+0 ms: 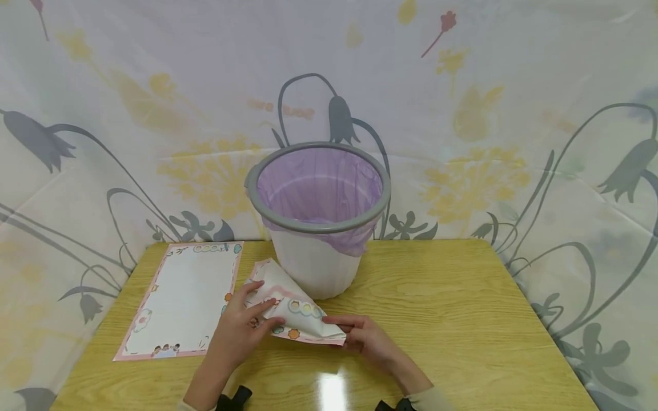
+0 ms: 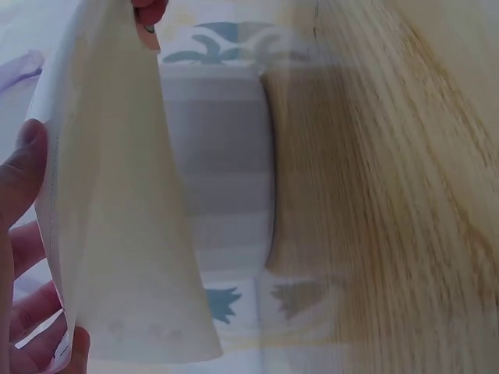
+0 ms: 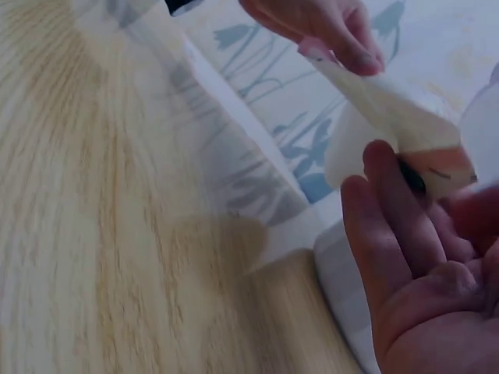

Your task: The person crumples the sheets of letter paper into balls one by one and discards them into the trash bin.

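A sheet of paper [image 1: 295, 308] with a pink border and small cartoon prints is bent over on itself in front of the trash can. My left hand [image 1: 241, 325] grips its left side, fingers spread over the bent part; the left wrist view shows this paper [image 2: 125, 187] curving away from the fingers. At the right corner, my right hand [image 1: 367, 339] holds the paper between its fingers. From the right wrist, the fingers of my right hand [image 3: 425, 265] lie along the pink-edged corner, with the thumb blurred at the side.
A white trash can [image 1: 313, 262] with a grey rim and purple liner stands at the back middle of the wooden table [image 1: 452, 319]. Flat at the left lies a second bordered sheet [image 1: 187, 297]. Behind hangs a flower-print cloth [image 1: 216, 74].
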### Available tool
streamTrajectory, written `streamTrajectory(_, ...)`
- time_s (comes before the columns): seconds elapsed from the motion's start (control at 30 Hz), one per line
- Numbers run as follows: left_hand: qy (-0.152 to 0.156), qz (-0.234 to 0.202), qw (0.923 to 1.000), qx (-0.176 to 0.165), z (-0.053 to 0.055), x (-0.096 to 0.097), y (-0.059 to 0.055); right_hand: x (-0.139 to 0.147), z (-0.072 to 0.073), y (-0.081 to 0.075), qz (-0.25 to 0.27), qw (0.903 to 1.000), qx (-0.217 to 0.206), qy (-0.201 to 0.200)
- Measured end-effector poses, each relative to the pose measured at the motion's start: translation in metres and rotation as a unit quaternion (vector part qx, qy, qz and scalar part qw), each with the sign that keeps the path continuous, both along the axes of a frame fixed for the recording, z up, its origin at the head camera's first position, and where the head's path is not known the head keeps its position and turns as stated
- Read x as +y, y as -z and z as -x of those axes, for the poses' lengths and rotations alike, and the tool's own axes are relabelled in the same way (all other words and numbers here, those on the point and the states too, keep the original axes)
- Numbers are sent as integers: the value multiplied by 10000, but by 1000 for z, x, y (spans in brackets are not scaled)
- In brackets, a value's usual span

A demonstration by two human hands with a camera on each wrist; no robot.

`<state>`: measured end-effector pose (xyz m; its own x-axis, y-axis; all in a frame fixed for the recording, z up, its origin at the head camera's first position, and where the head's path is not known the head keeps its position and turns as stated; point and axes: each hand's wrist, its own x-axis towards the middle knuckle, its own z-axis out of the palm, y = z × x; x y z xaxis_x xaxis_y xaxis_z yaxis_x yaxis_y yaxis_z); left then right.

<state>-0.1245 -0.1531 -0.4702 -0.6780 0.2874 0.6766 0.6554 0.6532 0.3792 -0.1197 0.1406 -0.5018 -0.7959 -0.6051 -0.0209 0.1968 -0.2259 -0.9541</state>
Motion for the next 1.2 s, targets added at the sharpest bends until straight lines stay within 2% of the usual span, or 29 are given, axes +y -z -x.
streamTrajectory(0.07,48,-72,9999,-88,0,-1,1,2,1,1,-132,9996,214,-84)
streamTrajectory(0.17,85,-148,9998,-91,-1,0,3,2,0,3,-387,9972,646,9)
streamTrajectory(0.27,226,-199,9995,91,0,2,3,1,-1,3,-461,9950,863,200)
streamTrajectory(0.37,675,-297,9969,285,0,6,4,-1,-1,0,-442,9911,1170,455)
streamTrajectory(0.5,1269,-397,9900,462,0,12,6,-2,-1,-5,-494,9780,1768,996)
streamTrajectory(0.57,1446,-470,9867,572,-1,14,7,-3,-2,-8,-464,9736,1887,1196)
streamTrajectory(0.67,1631,-633,9810,836,-1,18,6,-5,-2,-11,-429,9727,1839,1351)
streamTrajectory(0.73,1737,-717,9766,1048,1,20,5,-5,-2,-11,-423,9754,1697,1345)
streamTrajectory(0.83,1792,-778,9742,1134,0,23,3,-8,-3,-10,-201,9885,1160,951)
streamTrajectory(0.9,1788,-769,9756,1015,-1,24,2,-10,-3,-8,51,9957,716,579)
streamTrajectory(1.0,1702,-735,9802,692,-3,25,2,-14,-4,-7,299,9991,213,234)
streamTrajectory(1.1,1657,-729,9821,518,-5,26,0,-17,-5,-7,212,9991,166,319)
streamTrajectory(1.2,1680,-746,9817,495,-6,27,-1,-18,-6,-8,35,9988,80,483)
